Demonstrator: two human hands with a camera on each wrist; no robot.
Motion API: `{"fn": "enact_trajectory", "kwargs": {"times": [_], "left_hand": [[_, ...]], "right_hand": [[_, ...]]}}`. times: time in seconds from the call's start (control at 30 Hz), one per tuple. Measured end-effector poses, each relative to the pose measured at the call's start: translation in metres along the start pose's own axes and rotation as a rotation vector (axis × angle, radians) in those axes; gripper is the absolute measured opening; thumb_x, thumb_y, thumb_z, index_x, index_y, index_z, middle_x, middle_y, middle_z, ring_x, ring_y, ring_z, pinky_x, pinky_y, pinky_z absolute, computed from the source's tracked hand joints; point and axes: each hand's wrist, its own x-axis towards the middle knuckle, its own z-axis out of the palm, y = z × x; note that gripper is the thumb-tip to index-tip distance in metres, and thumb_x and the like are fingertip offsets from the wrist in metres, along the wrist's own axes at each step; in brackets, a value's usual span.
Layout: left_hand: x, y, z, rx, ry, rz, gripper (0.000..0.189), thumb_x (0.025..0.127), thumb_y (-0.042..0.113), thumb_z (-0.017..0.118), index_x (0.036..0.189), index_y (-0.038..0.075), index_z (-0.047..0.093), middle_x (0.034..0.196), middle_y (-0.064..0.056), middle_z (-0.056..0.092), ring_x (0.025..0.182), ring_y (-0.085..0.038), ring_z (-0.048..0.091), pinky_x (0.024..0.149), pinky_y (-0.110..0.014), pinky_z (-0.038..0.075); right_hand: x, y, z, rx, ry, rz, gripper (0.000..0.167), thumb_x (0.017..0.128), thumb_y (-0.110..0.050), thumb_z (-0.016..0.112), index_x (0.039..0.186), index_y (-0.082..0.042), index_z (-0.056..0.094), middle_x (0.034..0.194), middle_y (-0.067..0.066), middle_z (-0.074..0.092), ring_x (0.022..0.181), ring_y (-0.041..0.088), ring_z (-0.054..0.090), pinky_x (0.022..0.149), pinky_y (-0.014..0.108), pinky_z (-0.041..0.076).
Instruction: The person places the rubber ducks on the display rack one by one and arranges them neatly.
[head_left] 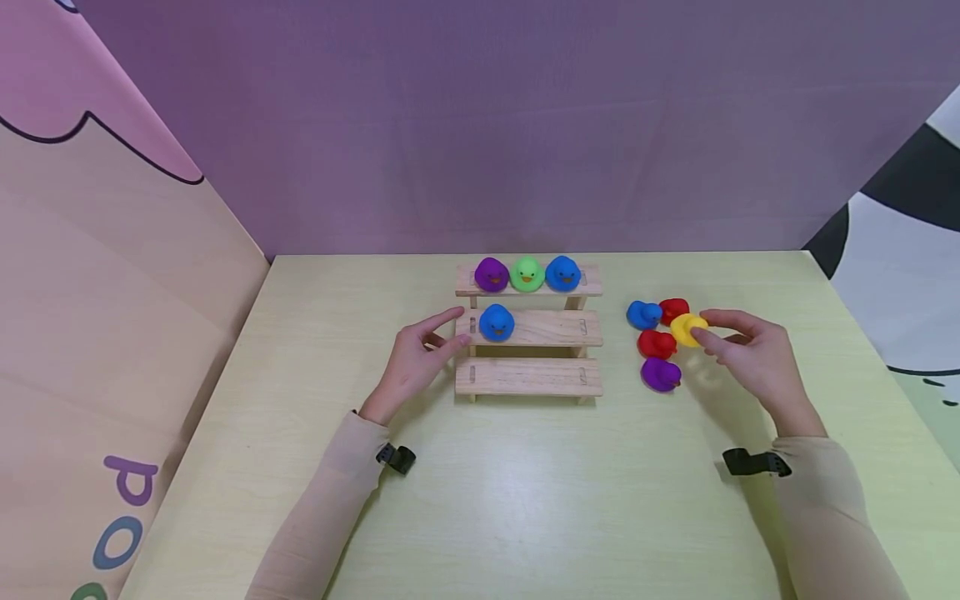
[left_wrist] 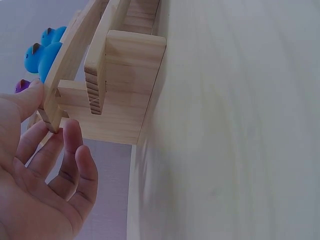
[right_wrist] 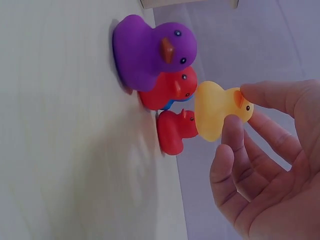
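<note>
My left hand [head_left: 416,358] holds the left end of the middle step of a three-step wooden rack [head_left: 555,379], thumb and fingers on the plank's end in the left wrist view. A blue rubber duck [head_left: 497,323] sits on that step close to the hand. On the top step stand a purple duck [head_left: 492,275], a green duck [head_left: 527,274] and another blue duck [head_left: 562,273]. My right hand [head_left: 757,354] pinches a yellow rubber duck [right_wrist: 215,110] by its head, raised off the table beside the other loose ducks.
Right of the rack, a blue duck [head_left: 643,315], a red duck [head_left: 674,310], a second red duck [head_left: 656,344] and a purple duck [head_left: 661,375] stand on the pale wooden table [head_left: 525,500]. A purple panel [head_left: 480,125] rises behind the table.
</note>
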Motion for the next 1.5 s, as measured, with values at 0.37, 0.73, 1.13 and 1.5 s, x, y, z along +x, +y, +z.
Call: {"fn": "enact_trajectory", "kwargs": {"times": [0.37,0.73,1.13,1.5], "left_hand": [[0.000,0.000,0.000,-0.005,-0.003,-0.007,0.050,0.101,0.034,0.077,0.148,0.025,0.066,0.120,-0.014,0.073,0.089,-0.022,0.064,0.057,-0.026,0.044],[0.000,0.000,0.000,-0.009,-0.002,0.011,0.048,0.101,0.032,0.076,0.148,0.025,0.066,0.121,-0.016,0.074,0.088,-0.022,0.065,0.057,-0.026,0.044],[-0.001,0.001,0.000,-0.004,-0.001,0.010,0.050,0.101,0.030,0.077,0.148,0.024,0.066,0.123,-0.015,0.074,0.088,-0.021,0.065,0.057,-0.025,0.043],[-0.001,0.002,-0.001,-0.004,-0.001,0.016,0.049,0.101,0.032,0.076,0.148,0.023,0.066,0.124,-0.015,0.074,0.089,-0.022,0.065,0.057,-0.026,0.044]], "right_hand": [[-0.003,-0.012,0.003,-0.017,-0.003,-0.005,0.058,0.104,-0.048,0.067,0.146,-0.008,0.063,0.107,-0.033,0.057,0.082,0.003,0.066,0.070,0.022,0.055],[-0.009,-0.026,0.010,-0.003,-0.008,-0.023,0.057,0.103,-0.049,0.069,0.145,-0.010,0.064,0.105,-0.032,0.061,0.081,-0.001,0.068,0.071,0.023,0.055],[-0.017,-0.044,0.020,-0.012,-0.024,-0.069,0.050,0.101,-0.048,0.071,0.135,-0.012,0.070,0.090,-0.034,0.067,0.080,0.003,0.067,0.068,0.028,0.050],[-0.024,-0.056,0.032,0.049,-0.037,-0.131,0.042,0.097,-0.042,0.079,0.124,-0.010,0.074,0.091,-0.026,0.071,0.079,0.014,0.072,0.061,0.028,0.051]]}}
